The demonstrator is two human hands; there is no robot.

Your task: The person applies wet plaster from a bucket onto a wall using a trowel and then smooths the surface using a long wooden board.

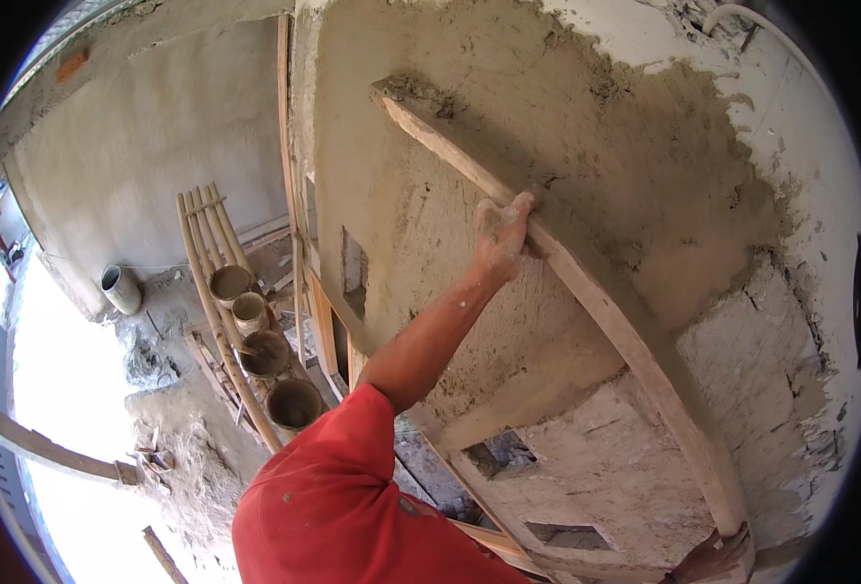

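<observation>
A long wooden straightedge (pixel 601 292) lies slantwise against a wall coated with wet grey-brown mortar (pixel 645 165). It runs from the upper middle to the lower right and looks curved through the lens. My left hand (pixel 503 234), smeared with mortar, is closed round the board's near edge at about its upper third. At the board's lower end is my right hand (pixel 711 559), dark and partly cut off by the picture's rim, its fingers gripping the wood. A lump of mortar (pixel 421 95) clings by the board's upper end.
Several mortar-caked buckets (pixel 294 403) stand in a row on bamboo poles (pixel 202 258) at left. Beyond them is a grey pipe-like container (pixel 120 289). Rubble (pixel 192 487) covers the ground. The wall has rectangular recesses (pixel 502 454) low down and a pale cable (pixel 756 19) at the top right.
</observation>
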